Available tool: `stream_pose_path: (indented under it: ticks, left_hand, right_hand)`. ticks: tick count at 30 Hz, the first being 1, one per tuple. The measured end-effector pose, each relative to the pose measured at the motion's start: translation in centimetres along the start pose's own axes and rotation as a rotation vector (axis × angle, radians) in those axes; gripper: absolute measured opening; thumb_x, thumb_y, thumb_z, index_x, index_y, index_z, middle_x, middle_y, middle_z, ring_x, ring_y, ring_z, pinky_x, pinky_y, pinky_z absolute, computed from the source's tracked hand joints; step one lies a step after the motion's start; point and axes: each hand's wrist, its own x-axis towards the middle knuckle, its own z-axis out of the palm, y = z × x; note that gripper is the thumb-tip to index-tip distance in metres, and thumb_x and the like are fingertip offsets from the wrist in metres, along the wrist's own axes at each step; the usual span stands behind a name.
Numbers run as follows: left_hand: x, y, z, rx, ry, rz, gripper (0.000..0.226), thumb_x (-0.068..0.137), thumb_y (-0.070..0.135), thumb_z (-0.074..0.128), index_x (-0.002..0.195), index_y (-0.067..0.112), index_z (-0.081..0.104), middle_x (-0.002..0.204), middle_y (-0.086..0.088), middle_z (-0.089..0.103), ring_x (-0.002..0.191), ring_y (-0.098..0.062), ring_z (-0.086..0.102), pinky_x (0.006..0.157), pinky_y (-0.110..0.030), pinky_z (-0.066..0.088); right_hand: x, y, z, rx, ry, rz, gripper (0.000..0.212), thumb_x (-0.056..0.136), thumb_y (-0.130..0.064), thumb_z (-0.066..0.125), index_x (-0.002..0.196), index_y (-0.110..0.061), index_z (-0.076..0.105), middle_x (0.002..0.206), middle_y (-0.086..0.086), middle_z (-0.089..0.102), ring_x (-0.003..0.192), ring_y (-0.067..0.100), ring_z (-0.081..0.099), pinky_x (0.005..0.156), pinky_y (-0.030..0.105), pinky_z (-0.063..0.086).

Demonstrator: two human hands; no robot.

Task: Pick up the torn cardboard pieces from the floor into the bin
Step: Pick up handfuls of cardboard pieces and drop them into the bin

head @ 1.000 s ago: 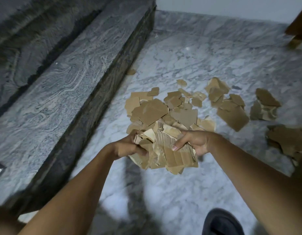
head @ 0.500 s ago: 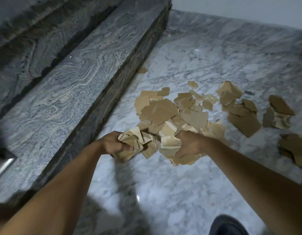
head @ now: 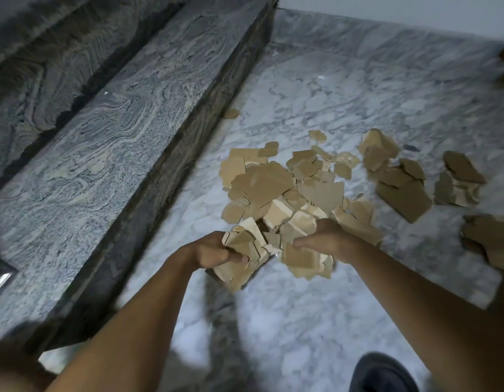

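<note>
Several torn brown cardboard pieces (head: pixel 276 185) lie heaped on the white marble floor (head: pixel 344 108). My left hand (head: pixel 211 251) grips a bunch of cardboard pieces (head: pixel 239 261) at the near edge of the heap. My right hand (head: pixel 327 240) holds another bunch of pieces (head: pixel 301 258) just to the right, thumb curled over them. Both bunches hang a little above the floor, close together. More pieces lie scattered to the right (head: pixel 403 190). No bin is in view.
A grey granite step (head: pixel 117 142) runs along the left, with a single scrap (head: pixel 231 113) at its foot. A dark shoe (head: pixel 384 374) shows at the bottom right. More cardboard (head: pixel 491 239) lies at the right edge. A white wall closes the far side.
One shared bundle held by both hands has split into two bunches, one per hand. The view has shifted slightly; the heap on the floor lies unchanged.
</note>
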Motion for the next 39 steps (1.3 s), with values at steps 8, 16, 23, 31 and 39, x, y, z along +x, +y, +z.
stream_pose_path:
  ticks: [8,16,23,31,39]
  left_hand:
    - [-1.1,1.7,-1.0,-0.603,-0.277,-0.021,0.061,0.066,0.016,0.089,0.122,0.009,0.065,0.127,-0.02,0.064,0.117,-0.036,0.062,0.105,-0.052,0.045]
    - [-1.7,2.1,-1.3,-0.557,-0.32,-0.041,0.056,0.055,0.017,0.095,0.107,0.011,0.074,0.125,-0.021,0.065,0.112,-0.035,0.065,0.107,-0.055,0.042]
    - [-2.5,3.3,0.1,-0.378,-0.359,-0.126,0.023,0.09,0.002,0.065,0.11,0.012,0.069,0.112,-0.011,0.073,0.101,-0.025,0.071,0.086,-0.036,0.058]
    - [-2.5,-0.8,-2.3,0.338,-0.074,-0.245,0.038,0.073,0.026,0.08,0.105,0.031,0.06,0.103,0.0,0.07,0.097,-0.025,0.067,0.087,-0.042,0.058]
    - [2.5,0.1,2.0,0.634,0.211,-0.051,0.075,0.055,0.068,0.058,0.12,0.031,0.058,0.13,-0.004,0.049,0.124,-0.026,0.043,0.106,-0.033,0.042]
  right_hand:
    - [-0.6,-0.7,-0.7,0.937,-0.207,-0.061,0.044,0.08,-0.012,0.079,0.121,-0.01,0.066,0.109,0.011,0.075,0.09,0.023,0.075,0.06,0.029,0.056]
    - [-1.3,-2.0,-0.5,1.045,-0.313,-0.092,0.025,0.087,-0.027,0.076,0.112,-0.023,0.073,0.103,0.001,0.077,0.089,0.016,0.075,0.07,0.03,0.059]
    - [3.2,-0.3,2.2,0.752,-0.3,-0.033,0.112,0.037,-0.064,0.096,0.136,-0.052,0.046,0.144,-0.011,0.054,0.127,0.02,0.057,0.104,0.06,0.044]
    - [-0.1,-0.4,-0.7,-0.2,0.22,-0.377,0.058,0.067,-0.063,0.075,0.106,-0.021,0.064,0.089,0.001,0.07,0.095,0.023,0.067,0.076,0.029,0.052]
    - [-1.7,1.0,3.1,-0.725,0.262,-0.6,0.048,0.084,-0.042,0.07,0.126,-0.026,0.054,0.119,0.001,0.064,0.11,0.027,0.06,0.086,0.033,0.045]
